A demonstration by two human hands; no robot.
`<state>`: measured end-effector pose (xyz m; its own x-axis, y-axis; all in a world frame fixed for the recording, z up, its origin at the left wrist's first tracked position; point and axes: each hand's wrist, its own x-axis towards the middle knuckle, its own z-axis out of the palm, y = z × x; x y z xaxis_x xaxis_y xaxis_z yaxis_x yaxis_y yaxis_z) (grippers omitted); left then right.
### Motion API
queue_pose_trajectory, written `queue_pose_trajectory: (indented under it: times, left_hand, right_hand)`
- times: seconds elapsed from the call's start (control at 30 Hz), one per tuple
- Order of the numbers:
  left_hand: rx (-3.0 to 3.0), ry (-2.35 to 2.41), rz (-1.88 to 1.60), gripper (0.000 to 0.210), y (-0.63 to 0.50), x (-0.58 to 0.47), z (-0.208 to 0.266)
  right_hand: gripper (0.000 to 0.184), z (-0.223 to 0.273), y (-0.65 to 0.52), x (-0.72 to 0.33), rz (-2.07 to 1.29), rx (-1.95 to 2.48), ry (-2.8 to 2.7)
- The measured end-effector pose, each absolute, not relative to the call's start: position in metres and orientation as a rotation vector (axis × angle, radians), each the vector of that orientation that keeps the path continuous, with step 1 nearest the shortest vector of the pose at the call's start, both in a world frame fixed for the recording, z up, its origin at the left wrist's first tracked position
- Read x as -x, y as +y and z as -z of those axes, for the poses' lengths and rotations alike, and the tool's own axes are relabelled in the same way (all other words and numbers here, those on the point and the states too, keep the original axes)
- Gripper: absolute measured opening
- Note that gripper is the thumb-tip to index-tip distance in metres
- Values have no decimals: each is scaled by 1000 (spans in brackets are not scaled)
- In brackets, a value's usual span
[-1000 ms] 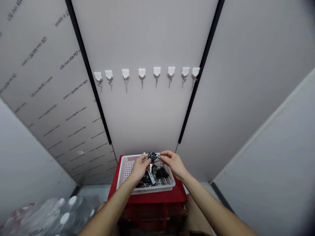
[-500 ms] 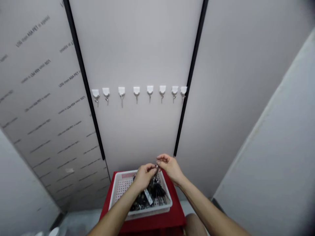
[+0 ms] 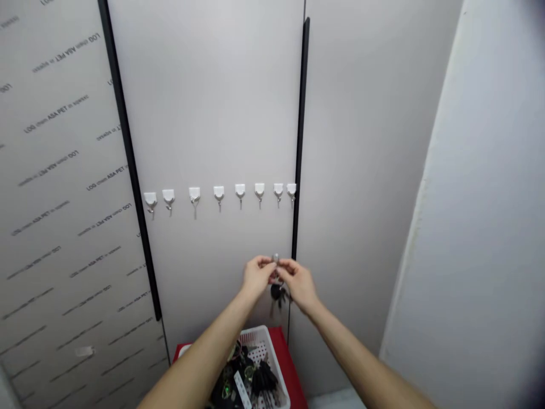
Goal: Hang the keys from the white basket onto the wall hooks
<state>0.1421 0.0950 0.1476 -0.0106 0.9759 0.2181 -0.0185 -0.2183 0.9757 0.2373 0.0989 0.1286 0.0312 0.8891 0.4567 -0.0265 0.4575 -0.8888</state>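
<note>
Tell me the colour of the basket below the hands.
White basket; best seen in the head view.

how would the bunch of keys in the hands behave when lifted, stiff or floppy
The bunch of keys would probably be floppy and swing about, since it dangles loosely below the pinched fingertips of the left hand and right hand. It may feel somewhat heavy for its size, as the slim key blades look metallic, though they're blurred.

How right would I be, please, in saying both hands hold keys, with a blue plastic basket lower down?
The plastic basket is white, not blue, as the head view shows; it is lower down, and the left hand and right hand hold keys.
</note>
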Motion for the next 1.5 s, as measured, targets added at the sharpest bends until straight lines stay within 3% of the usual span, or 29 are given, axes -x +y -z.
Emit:
queue_pose_trajectory:
  times: [0.13,0.3,0.63,0.83,1.03,1.13,1.3,1.5]
  left_hand:
    - [-1604,950,-1386,23,107,-164,-184]
    - [-1840,891,-1394,35,132,-184,-203]
    - [-1783,1177,-1389,38,130,-159,-174]
    - [-1726,1402,-1308,32,98,-102,-85]
    - [-2227,1457,-965,25,38,-72,-7]
    - [-2393,1485,-817,24,26,-72,5]
    - [-2483,1564,-613,24,29,-74,9]
    - [-2523,1650,-502,24,31,-76,13]
  right_hand:
    - [23,-182,130,-259,-755,819,-1146]
    - [21,-229,154,-268,-709,735,-1064]
    - [11,-226,178,-271,-624,899,-1088]
    - [19,-173,150,-272,-176,1017,-1223]
    - [16,-51,76,-240,-716,1187,-2091]
    - [19,-16,58,-227,-542,1276,-2385]
    - [21,-9,57,-215,-163,1430,-2540]
    - [17,-2,62,-215,-273,1407,-2474]
